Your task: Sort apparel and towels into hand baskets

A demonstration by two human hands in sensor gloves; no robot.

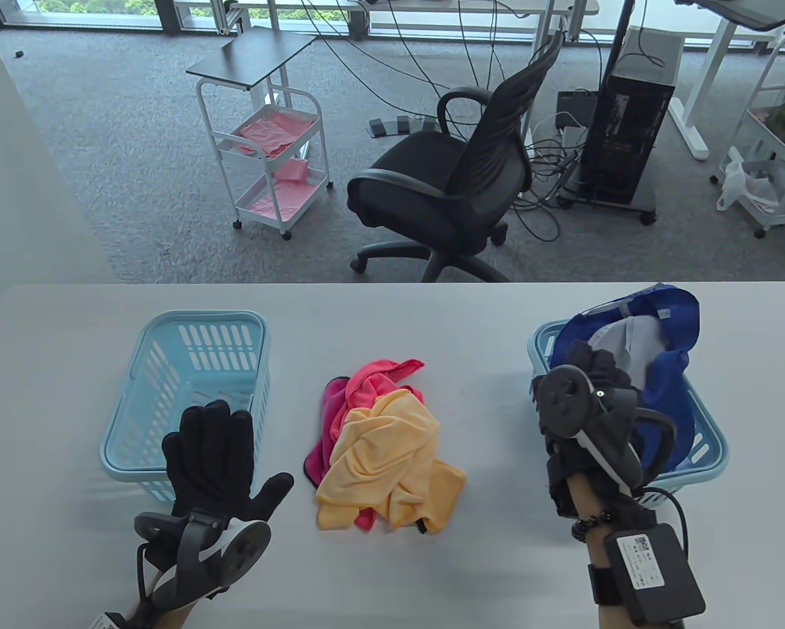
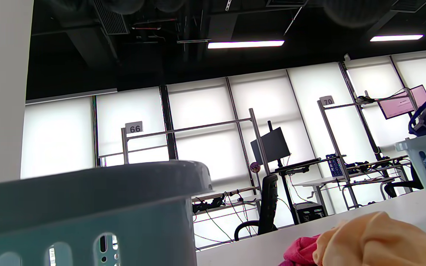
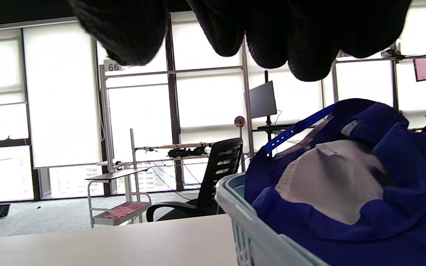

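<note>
A yellow towel (image 1: 386, 458) lies crumpled over a pink towel (image 1: 360, 386) at the table's middle; both also show in the left wrist view, the yellow towel (image 2: 379, 240) and the pink towel (image 2: 301, 253). The left light-blue basket (image 1: 124, 419) holds nothing. My left hand (image 1: 248, 452) is open with fingers spread over that basket's near rim (image 2: 87, 192) and holds nothing. The right light-blue basket (image 1: 710, 452) holds a blue cap (image 1: 674, 321) with a grey lining. My right hand (image 1: 599, 367) hovers over it. Its fingers (image 3: 309, 37) hang just above the cap (image 3: 346, 192) without gripping it.
Beyond the table's far edge stand a black office chair (image 1: 445, 190), a white trolley (image 1: 268, 164) with pink cloths, and a computer tower (image 1: 628, 131) among cables. Bare tabletop lies between each basket and the towel pile.
</note>
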